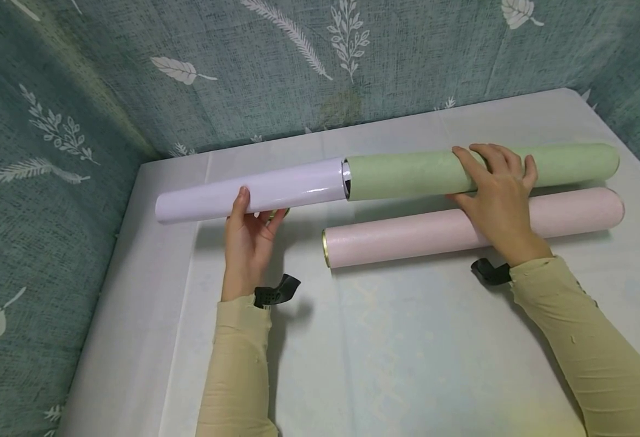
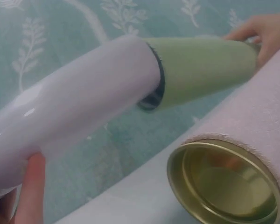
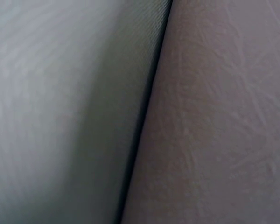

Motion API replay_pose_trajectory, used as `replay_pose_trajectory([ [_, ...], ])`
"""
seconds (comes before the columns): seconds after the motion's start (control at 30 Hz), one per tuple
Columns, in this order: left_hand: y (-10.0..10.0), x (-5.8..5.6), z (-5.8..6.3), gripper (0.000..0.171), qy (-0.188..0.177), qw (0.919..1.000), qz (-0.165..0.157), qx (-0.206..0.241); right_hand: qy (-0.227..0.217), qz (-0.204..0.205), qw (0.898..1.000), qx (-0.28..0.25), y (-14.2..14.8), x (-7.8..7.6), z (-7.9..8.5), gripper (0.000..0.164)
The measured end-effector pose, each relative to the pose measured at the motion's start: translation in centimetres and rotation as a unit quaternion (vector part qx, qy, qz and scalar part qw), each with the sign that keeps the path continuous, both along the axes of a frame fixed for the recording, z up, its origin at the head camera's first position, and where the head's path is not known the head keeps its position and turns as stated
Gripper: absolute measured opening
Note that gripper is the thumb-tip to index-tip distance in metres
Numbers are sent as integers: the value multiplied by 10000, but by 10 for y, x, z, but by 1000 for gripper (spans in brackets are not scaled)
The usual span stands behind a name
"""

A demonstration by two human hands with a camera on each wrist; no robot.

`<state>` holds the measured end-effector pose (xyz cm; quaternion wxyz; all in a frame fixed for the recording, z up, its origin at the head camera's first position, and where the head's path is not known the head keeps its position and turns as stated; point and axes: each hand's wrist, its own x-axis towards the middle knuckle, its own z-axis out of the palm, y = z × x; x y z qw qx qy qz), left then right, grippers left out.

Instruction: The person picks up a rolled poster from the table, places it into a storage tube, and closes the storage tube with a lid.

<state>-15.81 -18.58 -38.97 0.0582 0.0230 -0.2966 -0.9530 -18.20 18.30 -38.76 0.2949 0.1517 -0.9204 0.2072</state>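
My left hand (image 1: pixel 247 246) holds a glossy lavender paper roll (image 1: pixel 298 184), thumb on its near side and fingers beneath. By those fingertips shows the edge of a small gold-coloured round piece (image 1: pixel 282 212), mostly hidden. The roll's right end is at the mouth of a light green tube (image 1: pixel 407 175), whose dark inside shows in the left wrist view. Around the green tube's middle, my right hand (image 1: pixel 497 200) grips from above with spread, bent fingers. A pink tube (image 1: pixel 396 238) lies below, partly behind that hand; its left end is gold metal (image 2: pixel 224 182).
A white-covered table (image 1: pixel 407 340) lies beneath everything. Teal curtains (image 1: pixel 276 91) with white leaf prints stand behind and at both sides. Black straps (image 1: pixel 276 291) sit at both wrists. The right wrist view is filled by the pink tube (image 3: pixel 214 116) and a pale surface.
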Motion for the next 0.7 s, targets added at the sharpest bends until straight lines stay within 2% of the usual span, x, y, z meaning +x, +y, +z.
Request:
replay_pose_trajectory([
  [0.43, 8, -2, -5, 27, -250, 9992, 313, -74, 60, -9, 10000, 11, -1, 0, 0, 72],
  [0.7, 7, 0, -2, 28, -330, 9988, 325, -178, 16, -74, 10000, -7, -1, 0, 0, 71],
])
